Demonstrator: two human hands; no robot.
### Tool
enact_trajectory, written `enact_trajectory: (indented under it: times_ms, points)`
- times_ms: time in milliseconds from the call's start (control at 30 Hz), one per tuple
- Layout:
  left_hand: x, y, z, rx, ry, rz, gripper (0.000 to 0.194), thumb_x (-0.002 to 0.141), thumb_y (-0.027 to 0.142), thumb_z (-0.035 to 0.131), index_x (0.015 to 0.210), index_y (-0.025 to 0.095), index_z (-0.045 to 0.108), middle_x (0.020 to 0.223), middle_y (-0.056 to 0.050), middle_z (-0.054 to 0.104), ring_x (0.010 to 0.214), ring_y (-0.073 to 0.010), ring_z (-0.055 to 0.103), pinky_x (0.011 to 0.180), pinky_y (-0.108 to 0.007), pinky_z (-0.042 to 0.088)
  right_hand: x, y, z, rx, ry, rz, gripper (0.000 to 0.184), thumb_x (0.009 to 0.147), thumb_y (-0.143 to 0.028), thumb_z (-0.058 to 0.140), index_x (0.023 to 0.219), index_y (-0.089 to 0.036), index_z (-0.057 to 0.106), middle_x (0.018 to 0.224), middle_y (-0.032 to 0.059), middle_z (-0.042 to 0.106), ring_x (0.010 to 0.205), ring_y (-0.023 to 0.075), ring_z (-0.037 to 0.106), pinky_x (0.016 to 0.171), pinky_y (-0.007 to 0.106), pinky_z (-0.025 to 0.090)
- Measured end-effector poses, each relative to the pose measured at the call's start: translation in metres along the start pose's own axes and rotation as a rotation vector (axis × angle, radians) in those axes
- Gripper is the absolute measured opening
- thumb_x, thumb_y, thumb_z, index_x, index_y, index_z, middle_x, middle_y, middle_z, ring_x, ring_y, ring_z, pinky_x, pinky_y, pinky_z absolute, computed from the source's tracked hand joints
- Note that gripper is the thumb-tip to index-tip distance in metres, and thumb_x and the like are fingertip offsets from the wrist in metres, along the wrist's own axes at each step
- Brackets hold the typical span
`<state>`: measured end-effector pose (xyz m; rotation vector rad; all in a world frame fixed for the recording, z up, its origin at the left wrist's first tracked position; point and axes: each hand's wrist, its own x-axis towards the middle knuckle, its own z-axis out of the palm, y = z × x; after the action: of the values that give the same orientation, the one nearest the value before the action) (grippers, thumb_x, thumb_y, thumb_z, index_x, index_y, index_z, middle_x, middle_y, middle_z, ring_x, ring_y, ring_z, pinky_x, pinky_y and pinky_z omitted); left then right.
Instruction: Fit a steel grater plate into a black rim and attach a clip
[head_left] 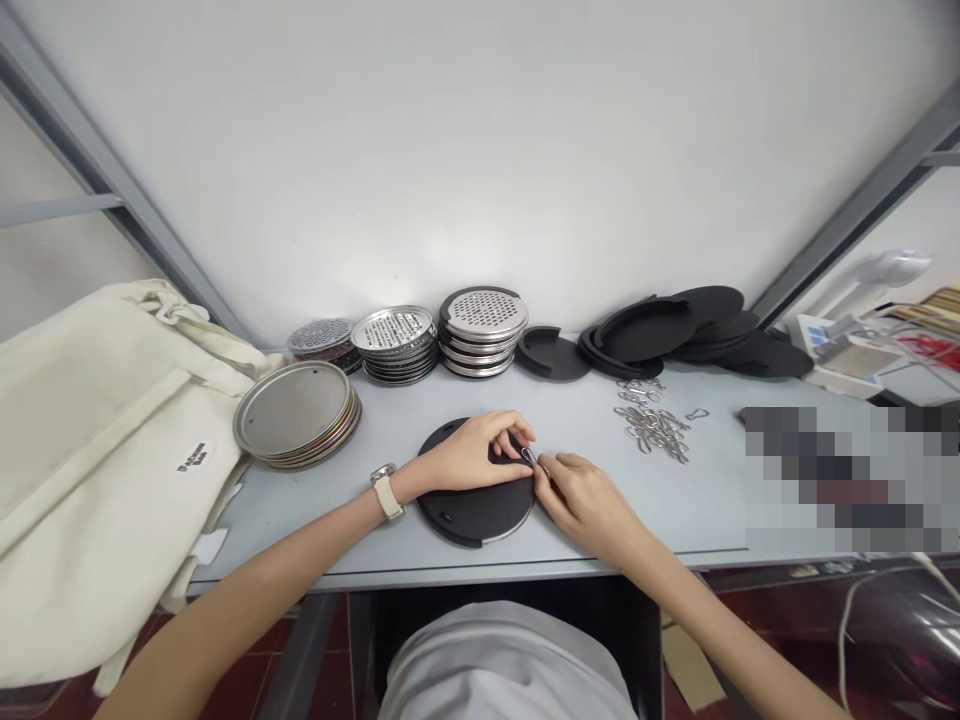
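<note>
A round black disc [472,505] with a metal rim under it lies flat on the grey table [420,555] in front of me. My left hand [476,452] rests on top of the disc, fingers curled and pressing at its right side. My right hand [581,495] is closed beside the disc's right edge and pinches a small metal clip [529,458] against the rim. The fingertips of both hands meet at that clip. A watch with a pale strap is on my left wrist.
Stacks of perforated metal discs [481,330] and plain metal lids [296,412] stand behind and to the left. Black discs [675,335] pile up at the back right, with loose metal clips [654,420] before them. A cream cloth bag [97,450] hangs at left.
</note>
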<state>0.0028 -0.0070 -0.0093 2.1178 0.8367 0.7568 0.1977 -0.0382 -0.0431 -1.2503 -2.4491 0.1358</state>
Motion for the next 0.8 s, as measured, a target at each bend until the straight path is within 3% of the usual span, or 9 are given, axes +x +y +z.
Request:
enact_trajectory:
  times_ms: [367, 800]
  points:
    - [-0.0001, 0.0011, 0.0001, -0.013, -0.018, -0.020, 0.034, 0.075, 0.019, 0.066, 0.107, 0.018, 0.054, 0.096, -0.004, 0.062, 0.077, -0.0116, 0.058, 0.073, -0.026, 0.048, -0.0009, -0.0007, 0.0007, -0.009, 0.012, 0.000, 0.021, 0.092, -0.023, 0.036, 0.076, -0.020, 0.048, 0.060, 0.0001, 0.048, 0.057, 0.0162, 0.047, 0.056, 0.026, 0.032]
    - [0.0002, 0.0076, -0.0018, -0.019, -0.021, -0.013, 0.033, 0.076, 0.018, 0.066, 0.107, 0.019, 0.057, 0.108, -0.004, 0.062, 0.075, -0.0102, 0.057, 0.073, -0.025, 0.047, -0.0001, 0.0001, -0.0013, 0.053, -0.032, 0.012, 0.024, 0.094, -0.022, 0.032, 0.076, -0.019, 0.049, 0.064, 0.0014, 0.049, 0.059, 0.0158, 0.048, 0.058, 0.026, 0.034]
